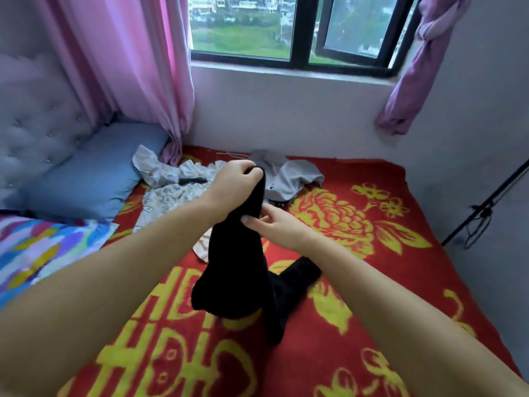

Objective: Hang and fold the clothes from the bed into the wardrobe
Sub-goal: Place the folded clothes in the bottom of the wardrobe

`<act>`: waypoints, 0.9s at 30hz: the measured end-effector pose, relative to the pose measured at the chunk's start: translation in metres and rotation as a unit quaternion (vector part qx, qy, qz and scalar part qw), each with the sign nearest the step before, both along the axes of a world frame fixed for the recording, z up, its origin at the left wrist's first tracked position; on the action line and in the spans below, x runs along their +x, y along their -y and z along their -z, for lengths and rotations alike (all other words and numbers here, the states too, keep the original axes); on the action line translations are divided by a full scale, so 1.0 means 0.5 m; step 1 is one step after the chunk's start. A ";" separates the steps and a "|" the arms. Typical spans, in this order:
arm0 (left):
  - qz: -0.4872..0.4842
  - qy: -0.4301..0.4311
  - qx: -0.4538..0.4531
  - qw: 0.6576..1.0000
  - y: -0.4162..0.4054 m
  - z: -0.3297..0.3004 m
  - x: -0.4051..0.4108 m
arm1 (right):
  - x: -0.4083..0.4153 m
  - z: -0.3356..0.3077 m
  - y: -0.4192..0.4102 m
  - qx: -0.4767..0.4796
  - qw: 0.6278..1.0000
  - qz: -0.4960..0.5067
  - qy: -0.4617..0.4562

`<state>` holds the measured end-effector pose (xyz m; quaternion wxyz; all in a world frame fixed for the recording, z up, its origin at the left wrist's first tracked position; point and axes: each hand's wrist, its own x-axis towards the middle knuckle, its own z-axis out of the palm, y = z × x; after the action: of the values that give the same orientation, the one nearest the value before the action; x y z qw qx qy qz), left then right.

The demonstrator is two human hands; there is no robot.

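A single wide-angle view from the person's head looks forward and down across the bed [372, 296] toward the window [297, 32] on the far wall. Both forearms reach in from the bottom corners, close to the lens, and straight edges bow near the frame's borders.

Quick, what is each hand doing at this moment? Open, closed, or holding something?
Left hand: closed, gripping the top of the black garment, lifting it off the bed.
Right hand: pinching the same black garment lower down, fingers curled on its edge.
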<state>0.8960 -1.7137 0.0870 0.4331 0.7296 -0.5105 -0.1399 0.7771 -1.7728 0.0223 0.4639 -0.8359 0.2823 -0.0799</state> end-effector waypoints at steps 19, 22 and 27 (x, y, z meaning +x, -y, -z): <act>-0.096 0.218 0.121 0.964 -0.124 -0.015 0.152 | -0.047 -0.245 -0.008 -0.272 0.940 0.197 0.065; -0.143 0.200 0.025 0.969 -0.127 -0.009 0.145 | -0.049 -0.333 -0.010 -0.255 0.934 0.208 0.143; 0.113 -0.273 -0.020 0.955 -0.142 -0.002 0.111 | -0.062 -0.427 0.000 -0.110 0.912 0.277 0.282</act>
<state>0.9514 -1.6425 0.0878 0.5523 0.5921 -0.4543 -0.3714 0.7459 -1.7729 0.2356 0.3890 -0.7126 0.3489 -0.4682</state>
